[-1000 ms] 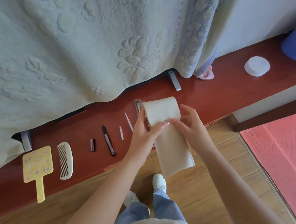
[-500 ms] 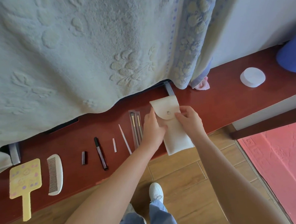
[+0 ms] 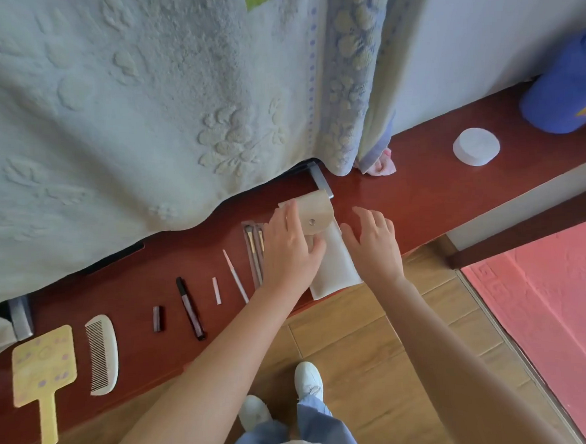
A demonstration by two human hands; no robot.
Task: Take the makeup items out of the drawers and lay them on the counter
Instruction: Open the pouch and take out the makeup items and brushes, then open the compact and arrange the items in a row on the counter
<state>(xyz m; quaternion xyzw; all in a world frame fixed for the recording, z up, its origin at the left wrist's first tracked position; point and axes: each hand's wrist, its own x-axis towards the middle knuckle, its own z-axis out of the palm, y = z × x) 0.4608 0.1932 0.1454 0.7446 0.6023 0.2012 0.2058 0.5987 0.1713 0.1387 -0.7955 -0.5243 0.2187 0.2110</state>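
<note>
The pouch [image 3: 324, 250] lies flat on the tabletop [image 3: 420, 193] beside the brushes [image 3: 255, 255], left hand [image 3: 291, 252] pressing it with fingers spread, right hand [image 3: 372, 248] open beside it; it should sit squarely in the row.

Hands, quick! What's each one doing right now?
Left hand: open, lying flat on the cream pouch.
Right hand: open, fingers spread, holding nothing, beside the pouch.

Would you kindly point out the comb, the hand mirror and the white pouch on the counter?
comb [image 3: 102, 353], head view, middle of its white spine.
hand mirror [image 3: 43, 365], head view, centre of its yellow square back.
white pouch [image 3: 335, 264], head view, bare lower body, between the hands.
</note>
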